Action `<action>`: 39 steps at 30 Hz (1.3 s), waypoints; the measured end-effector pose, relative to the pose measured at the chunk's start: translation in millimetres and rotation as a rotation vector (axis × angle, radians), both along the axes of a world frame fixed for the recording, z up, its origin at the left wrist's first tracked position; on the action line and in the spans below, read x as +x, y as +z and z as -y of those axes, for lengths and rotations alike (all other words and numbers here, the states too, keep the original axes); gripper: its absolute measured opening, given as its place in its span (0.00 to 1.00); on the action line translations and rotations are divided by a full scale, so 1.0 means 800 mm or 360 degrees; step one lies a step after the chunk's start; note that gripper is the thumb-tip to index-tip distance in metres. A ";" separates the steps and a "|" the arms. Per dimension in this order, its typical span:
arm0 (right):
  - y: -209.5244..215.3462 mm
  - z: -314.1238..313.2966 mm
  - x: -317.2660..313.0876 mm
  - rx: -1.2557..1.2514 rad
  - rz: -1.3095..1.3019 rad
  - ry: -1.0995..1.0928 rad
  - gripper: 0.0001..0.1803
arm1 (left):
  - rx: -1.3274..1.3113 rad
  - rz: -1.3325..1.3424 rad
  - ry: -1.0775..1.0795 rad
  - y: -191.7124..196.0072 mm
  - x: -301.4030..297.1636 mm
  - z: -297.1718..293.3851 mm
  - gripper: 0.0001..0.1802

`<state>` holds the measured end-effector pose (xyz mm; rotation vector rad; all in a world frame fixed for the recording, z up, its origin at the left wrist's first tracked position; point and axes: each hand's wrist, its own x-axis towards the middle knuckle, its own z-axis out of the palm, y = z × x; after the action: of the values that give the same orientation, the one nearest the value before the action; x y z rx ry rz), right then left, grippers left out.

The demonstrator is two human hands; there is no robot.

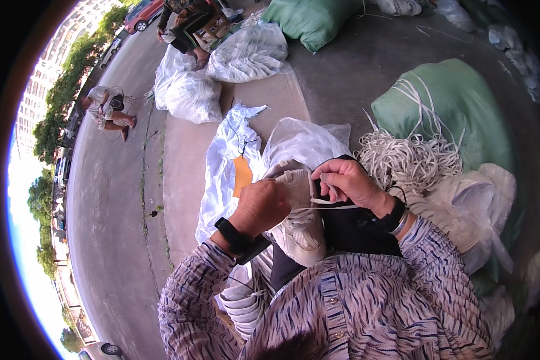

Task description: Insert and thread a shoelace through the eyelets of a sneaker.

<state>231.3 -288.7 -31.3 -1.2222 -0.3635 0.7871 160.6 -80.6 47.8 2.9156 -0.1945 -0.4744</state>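
A cream-white sneaker rests on my lap, its toe pointing toward me and its laces partly threaded. Against the left side of its upper, my left hand is closed, with the fingertips hidden behind the knuckles. To the right of the shoe, my right hand is raised, thumb and fingers pinched on a white shoelace that runs across from the eyelets. More white sneakers are stacked beside my left thigh. On the right lies a heap of loose white laces.
A green sack stands behind the laces, with clear plastic bags nearer me. Ahead lie a pale blue woven bag with an orange tag and filled white bags. Two people sit farther off; parked cars line the left.
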 end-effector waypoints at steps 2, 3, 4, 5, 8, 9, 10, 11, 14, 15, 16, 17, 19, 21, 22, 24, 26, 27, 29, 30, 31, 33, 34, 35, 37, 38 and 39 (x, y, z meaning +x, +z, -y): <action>0.000 0.001 0.001 0.0035 0.0010 0.0022 0.10 | -0.0045 -0.0020 0.0052 0.004 0.000 -0.002 0.09; 0.000 0.001 0.001 0.0037 -0.0018 0.0019 0.10 | -0.0103 -0.0070 0.0037 0.007 -0.001 -0.005 0.09; 0.000 0.002 0.001 -0.0016 -0.0063 0.0013 0.10 | -0.0179 -0.0124 -0.0002 0.009 -0.001 -0.007 0.09; 0.000 0.002 0.001 0.0034 -0.0055 0.0019 0.10 | -0.0166 -0.0130 0.0025 0.011 0.000 -0.009 0.09; 0.000 0.002 0.001 0.0093 -0.0029 0.0021 0.10 | -0.0334 -0.0075 0.0070 0.013 0.001 -0.009 0.09; 0.000 0.002 0.001 0.0069 -0.0012 0.0029 0.10 | -0.0220 -0.0028 0.0054 0.010 0.002 -0.006 0.09; 0.000 0.002 0.001 -0.0006 -0.0006 0.0007 0.10 | -0.0136 0.0010 0.0010 0.007 0.002 -0.002 0.09; 0.000 0.001 0.001 0.0044 0.0004 0.0029 0.10 | -0.0107 0.0018 0.0030 0.005 0.003 -0.001 0.09; 0.000 0.002 0.000 0.0053 -0.0052 0.0024 0.10 | 0.0009 0.0016 0.0011 -0.001 0.004 0.005 0.09; 0.000 0.002 0.000 0.0053 -0.0032 0.0028 0.10 | 0.0035 0.0047 0.0045 -0.002 0.003 0.007 0.09; 0.001 0.002 0.000 -0.0012 -0.0032 0.0010 0.09 | 0.0054 0.0075 0.0071 -0.003 0.002 0.008 0.09; 0.001 0.002 0.000 0.0058 -0.0020 0.0027 0.09 | 0.0066 0.0069 0.0075 -0.005 -0.001 0.011 0.09; 0.001 0.001 0.001 -0.0036 -0.0013 0.0001 0.09 | -0.0068 0.0076 0.0218 -0.008 -0.006 0.015 0.08; 0.002 0.000 0.001 0.0052 -0.0003 0.0033 0.09 | -0.0172 0.0108 0.0276 -0.011 -0.011 0.016 0.08; 0.002 0.000 0.001 0.0009 -0.0020 0.0022 0.09 | -0.0319 0.0132 0.0291 -0.013 -0.012 0.016 0.07; 0.003 0.001 0.002 0.0053 -0.0021 0.0035 0.10 | -0.0292 0.0171 0.0277 -0.016 -0.020 0.014 0.05; 0.003 0.002 0.002 0.0041 -0.0026 0.0028 0.10 | -0.0300 0.0236 0.0239 -0.019 -0.026 0.016 0.04; 0.004 0.003 0.001 0.0029 -0.0012 0.0025 0.10 | -0.0345 0.0340 0.0287 -0.021 -0.029 0.019 0.05; 0.005 0.003 0.001 0.0022 0.0000 0.0015 0.10 | -0.0385 0.0441 0.0327 -0.025 -0.030 0.026 0.07; 0.005 0.002 0.000 0.0036 0.0008 0.0008 0.10 | -0.0317 0.0503 0.0350 -0.028 -0.029 0.031 0.08; 0.005 0.001 0.000 -0.0057 -0.0015 -0.0002 0.10 | -0.0249 0.0567 0.0380 -0.030 -0.030 0.035 0.09; 0.006 -0.002 -0.001 0.0021 0.0045 0.0037 0.10 | -0.0282 0.0563 0.0303 -0.031 -0.032 0.038 0.09; 0.006 -0.003 -0.002 -0.0005 0.0077 0.0028 0.10 | -0.0336 0.0556 0.0186 -0.031 -0.033 0.039 0.09; 0.006 -0.004 -0.002 0.0003 0.0077 0.0052 0.10 | -0.0309 0.0562 0.0212 -0.029 -0.034 0.036 0.09; 0.006 -0.003 -0.002 -0.0075 0.0056 0.0049 0.10 | -0.0247 0.0552 0.0144 -0.025 -0.037 0.027 0.05; 0.005 -0.003 -0.002 -0.0026 0.0078 0.0051 0.10 | -0.0210 0.0508 0.0122 -0.024 -0.037 0.024 0.04; 0.005 -0.001 -0.002 -0.0034 0.0073 0.0036 0.10 | -0.0232 0.0487 0.0149 -0.023 -0.038 0.024 0.02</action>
<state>229.3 -287.6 -27.2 -1.2595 -0.4082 0.7850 130.1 -99.7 29.0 2.8221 -0.1265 0.0033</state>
